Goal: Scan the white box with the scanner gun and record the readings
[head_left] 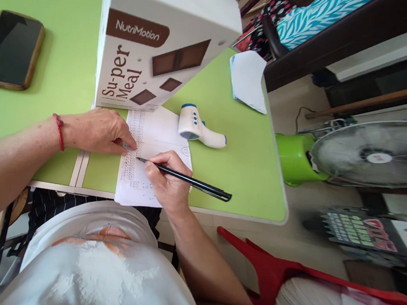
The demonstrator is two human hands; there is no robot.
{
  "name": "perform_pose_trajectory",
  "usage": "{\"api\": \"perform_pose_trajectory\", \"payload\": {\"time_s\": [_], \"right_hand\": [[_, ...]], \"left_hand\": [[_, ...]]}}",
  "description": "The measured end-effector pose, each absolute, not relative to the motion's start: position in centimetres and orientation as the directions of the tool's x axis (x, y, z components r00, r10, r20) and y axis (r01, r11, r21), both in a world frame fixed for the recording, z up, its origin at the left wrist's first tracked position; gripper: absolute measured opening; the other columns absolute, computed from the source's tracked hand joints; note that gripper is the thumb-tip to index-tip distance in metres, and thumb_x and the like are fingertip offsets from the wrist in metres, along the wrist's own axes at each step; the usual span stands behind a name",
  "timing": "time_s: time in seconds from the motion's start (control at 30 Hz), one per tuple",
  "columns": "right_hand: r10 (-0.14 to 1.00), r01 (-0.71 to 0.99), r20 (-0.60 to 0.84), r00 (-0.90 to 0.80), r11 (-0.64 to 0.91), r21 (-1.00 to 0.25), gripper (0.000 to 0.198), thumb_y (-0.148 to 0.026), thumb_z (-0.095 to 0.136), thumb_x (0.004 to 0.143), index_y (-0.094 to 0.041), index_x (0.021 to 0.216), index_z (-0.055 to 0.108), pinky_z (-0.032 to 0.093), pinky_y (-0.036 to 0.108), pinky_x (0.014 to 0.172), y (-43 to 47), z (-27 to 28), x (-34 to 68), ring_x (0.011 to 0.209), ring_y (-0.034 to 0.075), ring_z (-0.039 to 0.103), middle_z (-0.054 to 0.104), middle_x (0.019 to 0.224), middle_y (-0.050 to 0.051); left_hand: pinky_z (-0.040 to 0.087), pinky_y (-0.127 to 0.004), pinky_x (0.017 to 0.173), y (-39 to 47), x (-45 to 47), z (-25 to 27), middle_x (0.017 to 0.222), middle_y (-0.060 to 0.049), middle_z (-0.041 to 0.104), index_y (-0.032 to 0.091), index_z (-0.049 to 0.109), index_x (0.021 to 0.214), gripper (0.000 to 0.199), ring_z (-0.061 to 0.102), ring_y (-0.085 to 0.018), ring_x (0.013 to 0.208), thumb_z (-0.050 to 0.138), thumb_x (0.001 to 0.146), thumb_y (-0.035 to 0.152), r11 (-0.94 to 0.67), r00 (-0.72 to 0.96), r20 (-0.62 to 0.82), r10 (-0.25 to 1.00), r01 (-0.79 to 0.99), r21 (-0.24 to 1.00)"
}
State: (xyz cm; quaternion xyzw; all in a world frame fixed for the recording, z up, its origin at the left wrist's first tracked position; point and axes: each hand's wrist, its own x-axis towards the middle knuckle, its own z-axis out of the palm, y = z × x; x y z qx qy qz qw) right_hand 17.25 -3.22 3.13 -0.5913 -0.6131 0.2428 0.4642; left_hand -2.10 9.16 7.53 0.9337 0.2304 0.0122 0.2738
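Head view, and down at the bottom of the frame we start with a white shirt (104, 268). Just past it, near centre, the right hand (167, 180) grips 1 black pen (200, 184), nib at the rows of small writing on the white sheets (162, 131); whether it touches, I can't tell. Left of it, the left hand (100, 129) wears a red bracelet (59, 131), index finger and thumb apart over those same rows, nothing between them! Right of centre lies a white handheld thermometer (202, 128) on the green table (237, 175). Beyond, at top centre, stands a "NutriMotion" box (136, 63), with 1 phone (12, 50) at upper left. Furthest out, at far right, there's a fan (374, 153).
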Motion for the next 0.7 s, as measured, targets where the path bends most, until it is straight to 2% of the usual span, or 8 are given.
{"api": "perform_pose_trajectory", "payload": {"time_s": [0.2, 0.43, 0.7], "right_hand": [[0.938, 0.509, 0.322, 0.133, 0.214, -0.834, 0.012, -0.024, 0.061, 0.078, -0.023, 0.068, 0.055, 0.037, 0.022, 0.045, -3.16, 3.04, 17.17, 0.046, 0.008, 0.044, 0.052, 0.053, -0.008], [0.934, 0.504, 0.338, 0.115, 0.239, -0.83, 0.012, -0.021, 0.061, 0.077, -0.022, 0.067, 0.055, 0.036, 0.021, 0.044, -3.17, 3.07, 17.3, 0.044, 0.008, 0.044, 0.053, 0.053, -0.008], [0.929, 0.525, 0.343, 0.14, 0.224, -0.821, 0.012, -0.022, 0.059, 0.077, -0.023, 0.067, 0.054, 0.037, 0.022, 0.045, -3.12, 3.14, 17.21, 0.045, 0.008, 0.044, 0.052, 0.053, -0.008]], "left_hand": [[0.041, -0.02, 0.064, 9.29, -2.12, 7.25, 0.091, 0.001, 0.08, 0.029, 0.081, 0.106, 0.022, 0.071, -0.015, 0.078, 0.068, 0.09, 0.021, -0.762, 0.897, -0.081, 0.434, 0.414, 0.498], [0.043, -0.02, 0.066, 9.29, -2.03, 7.31, 0.089, 0.001, 0.079, 0.03, 0.081, 0.107, 0.022, 0.071, -0.016, 0.08, 0.071, 0.09, 0.021, -0.749, 0.888, -0.113, 0.445, 0.439, 0.496], [0.044, -0.02, 0.065, 9.47, -2.22, 6.8, 0.088, 0.0, 0.079, 0.028, 0.081, 0.107, 0.023, 0.071, -0.016, 0.077, 0.069, 0.089, 0.019, -0.758, 0.9, -0.069, 0.431, 0.403, 0.513]]}}
